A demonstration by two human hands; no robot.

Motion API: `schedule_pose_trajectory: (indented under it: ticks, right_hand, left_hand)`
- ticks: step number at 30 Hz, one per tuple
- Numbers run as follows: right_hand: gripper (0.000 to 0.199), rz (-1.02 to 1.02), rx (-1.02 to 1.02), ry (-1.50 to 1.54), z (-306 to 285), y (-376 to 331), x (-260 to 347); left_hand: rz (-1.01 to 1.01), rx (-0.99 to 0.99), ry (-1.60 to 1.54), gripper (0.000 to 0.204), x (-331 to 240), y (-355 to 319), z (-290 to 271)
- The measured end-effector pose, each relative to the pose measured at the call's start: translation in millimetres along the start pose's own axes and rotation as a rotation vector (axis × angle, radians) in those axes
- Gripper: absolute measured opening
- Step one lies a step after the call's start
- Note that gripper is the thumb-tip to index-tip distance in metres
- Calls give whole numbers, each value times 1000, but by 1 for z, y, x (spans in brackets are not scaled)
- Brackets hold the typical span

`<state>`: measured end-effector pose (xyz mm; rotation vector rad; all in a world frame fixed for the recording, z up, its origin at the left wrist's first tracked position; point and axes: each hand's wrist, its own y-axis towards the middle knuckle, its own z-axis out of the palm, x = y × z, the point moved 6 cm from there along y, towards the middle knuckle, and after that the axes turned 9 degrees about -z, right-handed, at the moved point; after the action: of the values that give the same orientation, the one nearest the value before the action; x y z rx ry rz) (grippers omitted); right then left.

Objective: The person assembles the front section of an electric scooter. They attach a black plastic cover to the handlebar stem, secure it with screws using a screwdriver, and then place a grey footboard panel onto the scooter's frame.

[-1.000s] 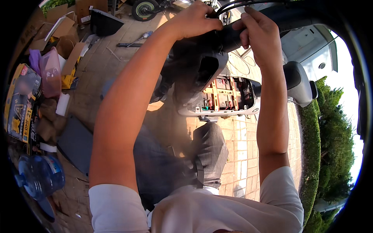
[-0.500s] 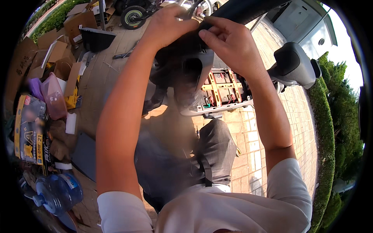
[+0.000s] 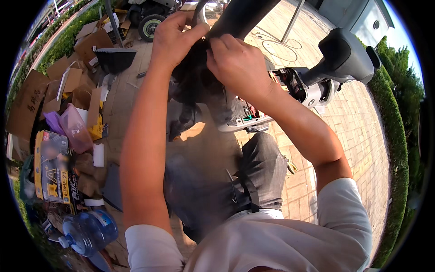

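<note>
Both my hands are raised close together over the dark front part (image 3: 197,68) of a scooter. My left hand (image 3: 174,40) is closed in a pinch, thumb against fingers. A thin dark curved strip (image 3: 198,12) rises beside its fingertips; whether they hold it I cannot tell. My right hand (image 3: 240,63) is bent closed against the black part, its fingertips hidden. A thick black bar (image 3: 249,16) slants up behind that hand. Below my right wrist lies the uncovered battery compartment (image 3: 249,119) with wires, partly covered by my forearm. Further right is the grey seat (image 3: 346,54).
At the left are cardboard boxes (image 3: 27,104), a pink plastic tub (image 3: 77,129), a yellow-and-black carton (image 3: 52,167) and a large blue water bottle (image 3: 90,233). A black bin-like part (image 3: 115,60) stands behind. A hedge (image 3: 392,158) borders the paving on the right.
My view has tilted and shifted. Both hands have moved left, and the right hand has turned inward. My right forearm now hides most of the battery compartment.
</note>
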<state>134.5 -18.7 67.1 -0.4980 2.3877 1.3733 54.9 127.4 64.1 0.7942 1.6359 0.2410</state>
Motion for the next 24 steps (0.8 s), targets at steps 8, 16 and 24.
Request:
schedule_pose_trajectory:
  ticks: [8, 16, 24]
  right_hand:
    - [13, 69, 88, 145, 4, -12, -9]
    - [8, 42, 66, 191, 11, -1, -11]
    - [10, -70, 138, 120, 8, -3, -9]
  left_hand:
    - [-17, 13, -115, 26, 0, 0, 2]
    - [-43, 60, -256, 22, 14, 11, 6]
    - [-54, 132, -311, 11, 22, 10, 10]
